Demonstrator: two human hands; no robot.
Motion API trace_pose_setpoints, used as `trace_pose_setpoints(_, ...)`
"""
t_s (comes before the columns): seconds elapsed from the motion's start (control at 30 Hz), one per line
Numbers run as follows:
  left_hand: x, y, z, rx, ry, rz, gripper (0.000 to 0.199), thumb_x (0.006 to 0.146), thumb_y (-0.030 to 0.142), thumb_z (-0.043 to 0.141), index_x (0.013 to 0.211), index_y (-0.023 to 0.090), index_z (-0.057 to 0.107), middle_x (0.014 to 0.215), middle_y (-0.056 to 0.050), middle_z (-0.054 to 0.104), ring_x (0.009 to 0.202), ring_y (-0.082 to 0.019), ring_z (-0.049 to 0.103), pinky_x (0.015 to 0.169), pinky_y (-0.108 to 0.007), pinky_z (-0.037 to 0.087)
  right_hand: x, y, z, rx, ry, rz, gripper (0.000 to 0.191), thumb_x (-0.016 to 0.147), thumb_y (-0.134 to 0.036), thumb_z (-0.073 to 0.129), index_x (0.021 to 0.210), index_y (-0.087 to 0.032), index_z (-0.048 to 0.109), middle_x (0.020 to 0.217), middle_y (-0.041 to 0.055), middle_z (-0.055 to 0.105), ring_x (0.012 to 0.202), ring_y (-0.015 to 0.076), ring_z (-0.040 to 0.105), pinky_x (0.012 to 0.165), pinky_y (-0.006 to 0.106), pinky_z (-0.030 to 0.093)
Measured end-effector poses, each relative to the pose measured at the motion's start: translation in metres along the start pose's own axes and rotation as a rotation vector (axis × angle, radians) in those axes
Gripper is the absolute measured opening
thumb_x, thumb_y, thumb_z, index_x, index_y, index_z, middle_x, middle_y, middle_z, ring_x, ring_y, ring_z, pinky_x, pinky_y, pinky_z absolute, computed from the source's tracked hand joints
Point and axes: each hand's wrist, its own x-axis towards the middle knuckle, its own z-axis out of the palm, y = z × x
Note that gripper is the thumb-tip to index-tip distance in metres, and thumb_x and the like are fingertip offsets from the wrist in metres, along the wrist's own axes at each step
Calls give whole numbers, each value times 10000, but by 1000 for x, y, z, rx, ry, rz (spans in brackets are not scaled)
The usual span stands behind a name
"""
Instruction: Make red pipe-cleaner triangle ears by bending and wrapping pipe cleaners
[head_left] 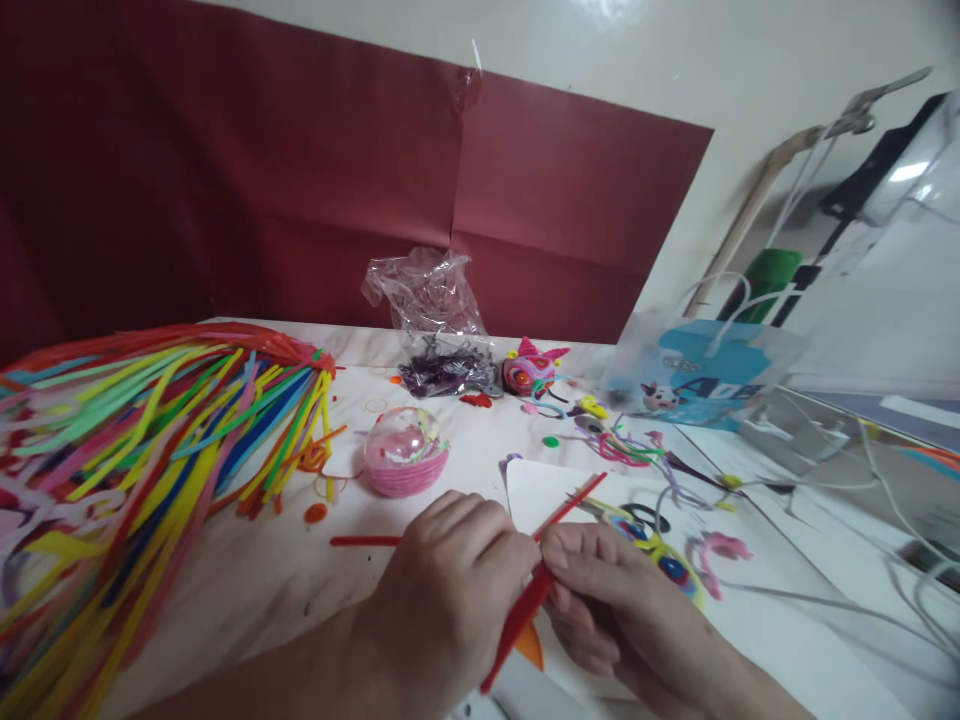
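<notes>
My left hand [454, 575] is closed around a red fuzzy strip [525, 612] near the bottom centre. One end of the red material sticks up to the right between the hands, and a wider part hangs below them. My right hand [619, 590] pinches the same strip between thumb and fingers, touching my left hand. Another red strip [365, 541] pokes out left of my left hand. Under the hands, an orange piece [531, 645] is partly hidden. A pink coiled bowl with a clear dome [406, 465] sits just beyond my left hand.
Many coloured strips [172, 420] cover the left side. At the back are a clear plastic bag [442, 320] and a pink figure [531, 370]. Scissors [645, 517], a yellow-and-blue piece [675, 570] and loose strips lie right. A blue-and-white bag [705, 375] and cables stand or lie beyond.
</notes>
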Motion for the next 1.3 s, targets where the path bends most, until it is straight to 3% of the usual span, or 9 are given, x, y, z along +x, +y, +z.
trace_pose_setpoints(0.13, 1, -1, -1, -34, -10, 14, 315, 875, 148, 368, 636, 156, 573, 599, -24, 570, 575, -143, 509, 529, -264, 403, 0, 1, 1, -12, 13, -86, 341, 651, -368, 742, 529, -129, 531, 359, -68, 407, 299, 11, 230, 306, 150, 165)
trace_pose_setpoints(0.23, 4, 1, -7, -67, 31, -54, 238, 842, 111, 407, 721, 146, 608, 689, -46, 608, 662, -164, 551, 598, -291, 441, -1, -1, 3, -59, 88, -196, 355, 645, -380, 750, 520, -127, 535, 397, -52, 433, 339, 21, 259, 331, 154, 184)
trace_pose_setpoints(0.37, 7, 5, -14, -73, 15, -90, 86, 773, 201, 565, 732, 140, 612, 702, -48, 615, 678, -182, 557, 587, -297, 448, -1, 0, 3, -89, 185, -314, 334, 686, -386, 727, 545, -128, 568, 429, -40, 463, 374, 42, 318, 363, 165, 238)
trace_pose_setpoints(0.67, 4, 5, -4, -60, -26, -96, 170, 755, 62, 492, 626, 136, 574, 580, -17, 580, 543, -135, 518, 482, -242, 375, -3, 4, 3, -74, 92, -364, 278, 754, -364, 678, 620, -123, 645, 466, -5, 552, 371, 53, 440, 400, 170, 319)
trace_pose_setpoints(0.77, 6, 5, -5, -229, -87, -299, 161, 718, 57, 493, 602, 155, 544, 556, 9, 549, 534, -122, 508, 481, -228, 355, -2, 2, 3, -104, 100, -350, 286, 745, -375, 684, 618, -121, 653, 478, 2, 563, 377, 57, 454, 401, 166, 340)
trace_pose_setpoints(0.9, 18, 3, -13, -772, -286, -886, 94, 691, 119, 521, 611, 165, 505, 502, 46, 508, 465, -86, 479, 449, -197, 347, -1, 0, -1, -160, 110, -414, 318, 772, -418, 642, 638, -130, 665, 491, 6, 558, 394, 63, 458, 392, 157, 358)
trace_pose_setpoints(0.97, 24, 1, -17, -976, -328, -1062, 89, 690, 171, 555, 627, 159, 493, 496, 40, 527, 462, -85, 491, 451, -195, 354, -1, 0, -3, -175, 113, -441, 293, 779, -396, 642, 634, -140, 655, 506, -1, 553, 413, 62, 458, 395, 149, 365)
trace_pose_setpoints(1.1, 26, 0, -17, -1040, -243, -1062, 90, 670, 193, 585, 639, 144, 517, 537, 23, 562, 495, -80, 500, 482, -196, 363, -2, 2, -3, -217, 107, -441, 191, 719, -336, 717, 695, -153, 670, 528, -12, 557, 450, 61, 462, 418, 141, 386)
trace_pose_setpoints(1.3, 14, 9, -6, -801, -149, -960, 25, 673, 176, 563, 650, 165, 566, 572, 40, 531, 531, -90, 477, 495, -208, 372, 0, 2, 3, -285, 65, -381, 174, 698, -305, 739, 647, -149, 682, 533, -7, 564, 472, 59, 466, 447, 140, 394)
